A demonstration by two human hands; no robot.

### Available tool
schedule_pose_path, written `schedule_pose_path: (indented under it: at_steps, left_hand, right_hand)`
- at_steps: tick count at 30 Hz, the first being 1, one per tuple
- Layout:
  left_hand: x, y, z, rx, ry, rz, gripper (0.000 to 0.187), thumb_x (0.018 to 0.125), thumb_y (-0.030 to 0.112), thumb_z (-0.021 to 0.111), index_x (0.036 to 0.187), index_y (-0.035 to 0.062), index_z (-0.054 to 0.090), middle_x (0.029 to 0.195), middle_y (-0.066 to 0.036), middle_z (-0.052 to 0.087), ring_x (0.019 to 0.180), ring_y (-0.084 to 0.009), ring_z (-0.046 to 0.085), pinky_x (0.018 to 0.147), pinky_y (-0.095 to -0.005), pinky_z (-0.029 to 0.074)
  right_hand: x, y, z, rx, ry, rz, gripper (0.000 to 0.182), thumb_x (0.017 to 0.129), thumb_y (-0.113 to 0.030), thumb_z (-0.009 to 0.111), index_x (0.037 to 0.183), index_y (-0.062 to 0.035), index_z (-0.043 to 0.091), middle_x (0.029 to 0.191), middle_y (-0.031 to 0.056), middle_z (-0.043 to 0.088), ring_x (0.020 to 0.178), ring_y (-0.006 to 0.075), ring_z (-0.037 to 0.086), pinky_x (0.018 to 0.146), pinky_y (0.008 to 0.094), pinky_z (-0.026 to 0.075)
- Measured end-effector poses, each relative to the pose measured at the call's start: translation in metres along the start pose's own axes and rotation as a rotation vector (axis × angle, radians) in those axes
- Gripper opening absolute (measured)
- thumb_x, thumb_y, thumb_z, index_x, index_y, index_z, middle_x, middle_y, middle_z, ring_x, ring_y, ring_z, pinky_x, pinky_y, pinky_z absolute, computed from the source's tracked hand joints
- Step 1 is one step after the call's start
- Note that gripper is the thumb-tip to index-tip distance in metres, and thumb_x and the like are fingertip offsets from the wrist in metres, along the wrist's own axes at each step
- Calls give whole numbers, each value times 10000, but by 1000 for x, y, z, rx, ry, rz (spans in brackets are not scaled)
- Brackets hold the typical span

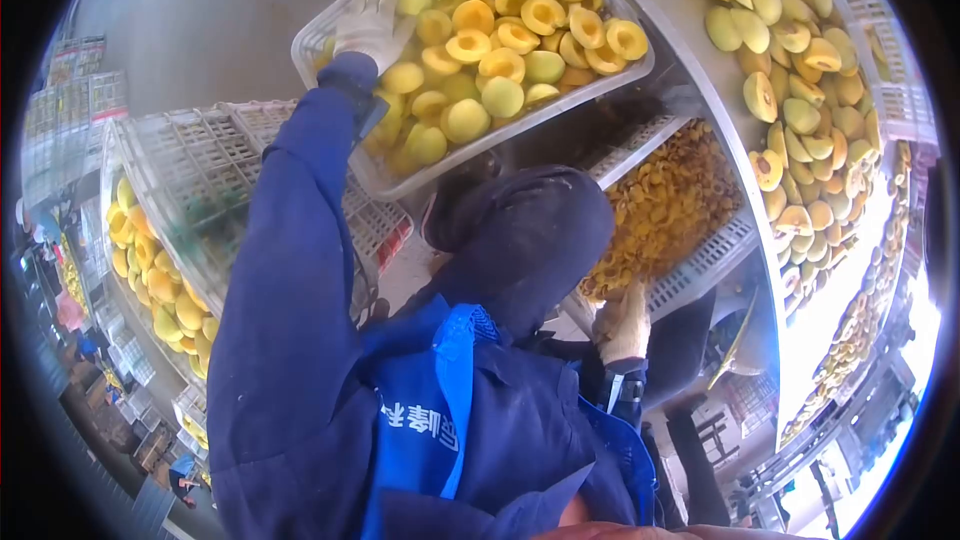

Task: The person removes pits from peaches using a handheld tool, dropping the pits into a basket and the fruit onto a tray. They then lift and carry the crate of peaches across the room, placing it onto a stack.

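Observation:
A translucent plastic crate (400, 180) at the top centre holds halved yellow peaches (500, 65), some with hollowed middles. My left hand (372, 22), in a white glove, lies at the crate's left side with its fingers stretched out; it rests against the rim or the fruit beside it. My right hand (622, 325), in a worn cream glove, is lower down at the near edge of a second crate (700, 252), filled with small orange-brown pieces (665, 205). Its fingers are bunched and partly hidden, and whether they hold anything does not show.
On the right, a metal table (735, 155) bears a heap of peach halves (800, 110). Stacked crates (205, 155) stand at the left, near a crate of yellow peaches (155, 270). My bent knee (540, 230) is between the crates. Other people are small at the far left.

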State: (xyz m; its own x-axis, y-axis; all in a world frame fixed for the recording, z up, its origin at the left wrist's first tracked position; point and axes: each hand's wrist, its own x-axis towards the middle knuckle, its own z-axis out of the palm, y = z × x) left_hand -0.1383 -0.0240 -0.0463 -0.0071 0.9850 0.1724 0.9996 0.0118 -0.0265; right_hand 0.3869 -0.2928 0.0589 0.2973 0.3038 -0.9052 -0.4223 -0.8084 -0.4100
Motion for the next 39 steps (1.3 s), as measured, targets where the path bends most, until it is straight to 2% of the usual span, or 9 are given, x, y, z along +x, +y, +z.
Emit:
schedule_pose_path:
  at_steps: [12,14,18,22,26,28,32,35,39]
  left_hand:
    - [-43,114,-68,-75,-282,93,639,948,359,692,1506,81,550,1568,-180,555,1465,-354,508,1166,-540,429]
    - [-25,121,-46,-153,125,177,505,942,358,721,1379,110,669,1375,-171,701,1251,-354,666,1018,-502,549]
    - [48,272,-194,-601,315,347,288,1009,358,693,1142,126,800,994,-147,798,986,-340,769,860,-444,612]
    - [115,411,-215,-377,-230,393,400,1009,473,618,1246,180,751,1105,-198,776,1017,-404,743,882,-510,592]
    - [142,458,-145,-298,-175,677,521,951,467,619,1292,86,716,1255,-265,725,1131,-440,703,998,-544,546]
    - [131,465,-155,-246,-230,689,281,997,350,634,1186,199,777,1199,-136,733,1049,-330,723,907,-476,583]
    - [75,442,-215,-1435,-552,128,348,923,184,717,1237,35,737,1118,-55,776,888,-185,736,791,-348,586]
    - [10,408,-266,-2084,-691,203,480,888,39,673,1357,-50,621,1184,-234,757,864,-331,763,771,-402,637]
    - [-67,389,-290,-2485,-691,234,619,936,204,671,1489,-39,539,1284,-266,680,1029,-378,729,865,-441,613]
  right_hand:
    - [-19,-4,4,-101,-54,-174,589,1107,-564,555,939,-15,687,600,15,527,474,150,473,441,322,354]
    - [-13,-3,-5,-68,-91,-166,562,1103,-567,528,972,-32,642,591,47,519,438,178,465,404,331,349]
    - [-2,2,-24,-74,-96,-156,571,1105,-561,526,973,-26,674,599,46,538,455,169,471,423,328,356]
    - [-7,-7,-24,-16,-90,-175,556,1103,-563,568,946,-44,692,582,26,544,437,148,475,417,315,360]
    - [-26,-20,-44,-8,-177,-319,545,1112,-537,581,904,-45,690,553,22,567,406,125,505,409,289,387]
    - [-39,-26,-54,-47,-190,-401,552,1121,-534,565,898,-44,687,555,23,574,412,120,510,411,289,391]
    - [-64,-41,-68,42,-251,-462,504,1129,-477,584,891,-42,674,568,-5,575,430,95,514,426,269,387]
    - [-98,-55,-71,37,-301,-673,305,1123,-304,633,1052,-19,714,758,12,656,600,82,578,554,260,450]
    - [-133,-61,-49,-35,-259,-995,201,1102,-178,652,1163,5,708,889,44,679,723,95,622,657,285,506]
